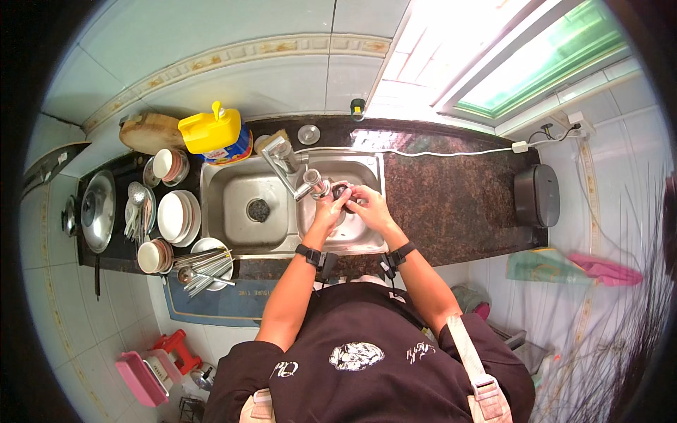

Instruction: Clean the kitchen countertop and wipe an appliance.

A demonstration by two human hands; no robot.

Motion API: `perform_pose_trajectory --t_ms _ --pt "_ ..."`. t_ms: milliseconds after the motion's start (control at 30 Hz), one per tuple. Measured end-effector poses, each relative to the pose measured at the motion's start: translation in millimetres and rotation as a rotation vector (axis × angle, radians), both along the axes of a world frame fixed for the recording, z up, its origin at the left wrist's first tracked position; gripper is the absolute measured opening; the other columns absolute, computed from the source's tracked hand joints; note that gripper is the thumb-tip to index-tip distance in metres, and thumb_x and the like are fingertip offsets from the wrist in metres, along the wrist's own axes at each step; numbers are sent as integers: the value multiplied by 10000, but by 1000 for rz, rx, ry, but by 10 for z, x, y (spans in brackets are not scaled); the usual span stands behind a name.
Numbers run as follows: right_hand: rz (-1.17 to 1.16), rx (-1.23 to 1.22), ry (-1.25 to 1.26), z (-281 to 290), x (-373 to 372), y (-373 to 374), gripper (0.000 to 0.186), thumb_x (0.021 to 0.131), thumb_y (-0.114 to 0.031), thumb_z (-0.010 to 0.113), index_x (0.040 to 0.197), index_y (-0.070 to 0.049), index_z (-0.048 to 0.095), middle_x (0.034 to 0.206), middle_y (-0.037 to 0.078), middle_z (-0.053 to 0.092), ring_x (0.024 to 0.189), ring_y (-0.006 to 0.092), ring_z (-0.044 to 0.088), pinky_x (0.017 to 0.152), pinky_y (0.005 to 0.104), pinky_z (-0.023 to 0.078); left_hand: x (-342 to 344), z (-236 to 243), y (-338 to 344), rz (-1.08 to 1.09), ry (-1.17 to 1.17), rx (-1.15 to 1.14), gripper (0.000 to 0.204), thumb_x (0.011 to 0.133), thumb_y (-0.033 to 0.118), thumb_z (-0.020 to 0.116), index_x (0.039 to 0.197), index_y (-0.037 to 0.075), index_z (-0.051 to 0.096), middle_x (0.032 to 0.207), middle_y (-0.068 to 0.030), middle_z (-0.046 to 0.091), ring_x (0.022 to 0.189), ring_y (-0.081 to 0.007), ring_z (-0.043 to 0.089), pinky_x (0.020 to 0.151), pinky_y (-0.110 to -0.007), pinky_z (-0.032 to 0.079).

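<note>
Both of my hands are together over the right basin (365, 176) of a steel double sink. Beneath the tap (314, 180), my left hand (328, 210) is closed around a small dark, rounded thing (341, 190). The fingers of my right hand (369, 207) press on the same thing from the right. Its kind is not clear, as my fingers cover much of it. Water flow from the tap cannot be made out.
In the left basin (238, 189) lies a dark scrubber or drain strainer (258, 209). Stacked white bowls (174, 215), a plate with chopsticks (210, 264), and a yellow jug (211, 130) stand left and behind. A white cable (423, 152) crosses the dark counter (451, 197) toward a black bin (536, 196).
</note>
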State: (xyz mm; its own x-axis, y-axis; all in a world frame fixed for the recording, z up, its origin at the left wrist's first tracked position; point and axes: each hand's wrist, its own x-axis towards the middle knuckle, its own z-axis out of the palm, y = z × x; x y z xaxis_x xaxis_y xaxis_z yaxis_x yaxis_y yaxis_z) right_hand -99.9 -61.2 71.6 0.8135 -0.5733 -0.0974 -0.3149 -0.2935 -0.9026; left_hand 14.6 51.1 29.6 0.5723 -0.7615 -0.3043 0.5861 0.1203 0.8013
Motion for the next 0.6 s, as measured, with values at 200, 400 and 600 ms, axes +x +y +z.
perform_pose_trajectory --t_ms 200,400,600 --pt "61 -158 64 -83 -72 -148 295 853 -185 793 1096 -39 710 923 76 721 729 170 654 682 329 529 66 20 36 -150 -241 36 340 948 151 757 1244 77 608 1086 -26 655 948 -117 627 830 -274 531" --pt "-134 369 -217 -262 -40 -122 85 963 -11 654 909 -32 592 811 -22 631 755 41 551 667 220 444 209 -96 92 -150 -187 133 392 875 157 820 1193 113 595 1000 22 604 731 -70 554 573 -241 441" --pt "-75 282 -163 -90 62 -58 237 902 -63 730 1106 -41 611 910 35 680 813 90 615 729 267 503 266 -16 89 -88 -355 234 236 933 242 776 1044 118 609 816 52 606 659 -43 534 532 -217 411"
